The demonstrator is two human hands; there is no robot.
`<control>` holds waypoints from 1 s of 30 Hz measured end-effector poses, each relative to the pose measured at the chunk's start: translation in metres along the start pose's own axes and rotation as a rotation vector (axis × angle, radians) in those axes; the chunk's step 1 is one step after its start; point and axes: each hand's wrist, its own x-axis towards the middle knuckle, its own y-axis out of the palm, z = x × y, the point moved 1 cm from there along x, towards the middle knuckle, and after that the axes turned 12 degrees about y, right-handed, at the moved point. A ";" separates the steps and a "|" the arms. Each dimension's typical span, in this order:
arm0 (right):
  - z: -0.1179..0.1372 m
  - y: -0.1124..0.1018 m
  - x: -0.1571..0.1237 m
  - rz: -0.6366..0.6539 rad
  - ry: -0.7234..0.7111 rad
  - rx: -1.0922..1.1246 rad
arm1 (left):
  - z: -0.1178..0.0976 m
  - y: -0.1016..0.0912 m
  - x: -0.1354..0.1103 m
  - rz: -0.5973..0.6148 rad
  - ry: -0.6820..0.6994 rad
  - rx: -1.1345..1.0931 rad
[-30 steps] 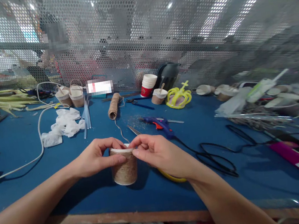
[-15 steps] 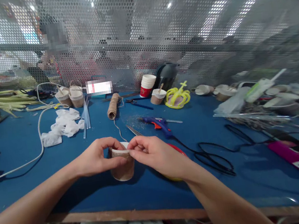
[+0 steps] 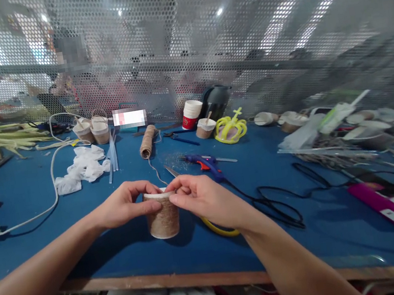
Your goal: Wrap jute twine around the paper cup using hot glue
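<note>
A paper cup wrapped in brown twine (image 3: 163, 221) is held upright between my hands, its white rim showing at the top. My left hand (image 3: 131, 203) pinches the rim from the left, thumb outside and fingers over the edge. My right hand (image 3: 199, 198) grips the right side of the rim, thumb pressed on the twine. From behind the cup a strand runs back to a roll of twine (image 3: 148, 141). Scissors (image 3: 219, 228) lie partly under my right hand, with their blade tip showing beyond it. A blue glue gun (image 3: 204, 161) lies farther back.
White crumpled tissue (image 3: 86, 167) and clear glue sticks (image 3: 112, 158) lie at left. Behind stand twine-wrapped cups (image 3: 100, 133), stacked paper cups (image 3: 192, 116) and a yellow crown-shaped piece (image 3: 230, 129). A black cord (image 3: 279, 204) and purple power strip (image 3: 393, 203) are at right.
My right hand has shifted slightly up and left along the rim, and its thumb now lies on the cup's side. The cup stands a little straighter, with more of its twine side visible.
</note>
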 end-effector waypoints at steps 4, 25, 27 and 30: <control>0.000 0.001 0.001 -0.020 0.002 0.000 | -0.001 0.000 0.000 0.018 0.020 0.045; 0.000 0.011 0.000 -0.144 -0.033 -0.155 | -0.023 0.016 0.007 0.066 0.010 0.628; 0.000 0.012 0.000 -0.140 -0.036 -0.149 | -0.022 0.016 0.007 0.051 0.005 0.631; 0.002 0.014 0.000 -0.136 -0.029 -0.130 | -0.020 0.017 0.007 0.032 0.011 0.614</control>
